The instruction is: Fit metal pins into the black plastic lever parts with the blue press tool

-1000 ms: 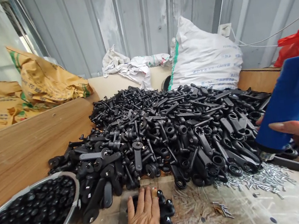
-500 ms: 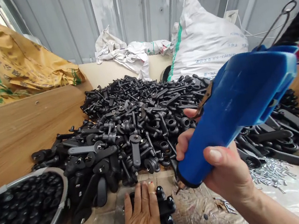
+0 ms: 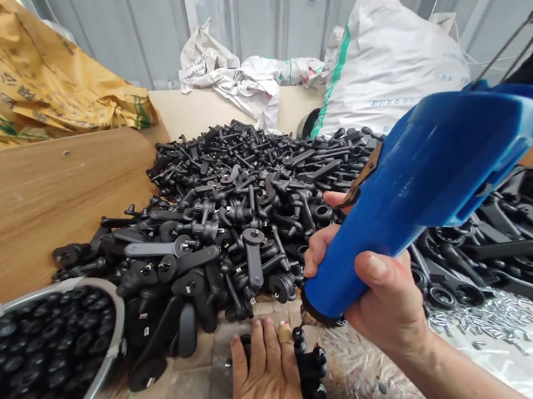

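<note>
My right hand point(image 3: 388, 301) clenched round blue tool point(image 3: 420, 182), nose angled down-left, just above row of black knobbed parts point(image 3: 309, 368); my left hand point(image 3: 270, 394) flat, pinning row, which runs lengthwise toward me

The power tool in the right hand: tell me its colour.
Bright blue; the power tool, gripped by the right hand, shows best in the head view.
</note>
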Demonstrator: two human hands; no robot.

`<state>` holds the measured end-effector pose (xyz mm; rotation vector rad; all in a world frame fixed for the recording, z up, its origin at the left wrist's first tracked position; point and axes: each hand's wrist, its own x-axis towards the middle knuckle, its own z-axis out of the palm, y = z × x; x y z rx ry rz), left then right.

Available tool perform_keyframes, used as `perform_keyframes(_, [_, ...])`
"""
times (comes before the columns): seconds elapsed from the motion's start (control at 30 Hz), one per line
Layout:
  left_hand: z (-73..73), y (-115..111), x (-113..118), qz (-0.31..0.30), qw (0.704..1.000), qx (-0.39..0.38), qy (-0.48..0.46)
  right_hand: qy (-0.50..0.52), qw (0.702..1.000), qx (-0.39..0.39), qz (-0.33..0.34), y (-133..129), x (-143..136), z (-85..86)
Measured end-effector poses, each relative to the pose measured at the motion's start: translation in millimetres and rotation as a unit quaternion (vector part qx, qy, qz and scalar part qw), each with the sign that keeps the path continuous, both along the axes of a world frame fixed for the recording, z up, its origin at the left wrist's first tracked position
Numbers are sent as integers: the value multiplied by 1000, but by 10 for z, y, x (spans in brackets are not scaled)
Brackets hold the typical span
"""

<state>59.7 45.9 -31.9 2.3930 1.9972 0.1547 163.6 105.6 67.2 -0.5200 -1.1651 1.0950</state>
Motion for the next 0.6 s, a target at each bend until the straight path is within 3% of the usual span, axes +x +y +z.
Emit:
perform_keyframes(0.23, [-92, 25, -2, 5, 1000, 0, -5, -11, 1000, 5, -6, 15, 28, -5])
perform_keyframes(0.43, [-44, 11, -10, 5, 1000, -5, -12, -10, 1000, 4, -10, 4, 27, -2])
perform_keyframes(0.6, [-17, 4, -13, 5, 1000, -7, -14, -9, 1000, 6, 28, -5, 44, -39])
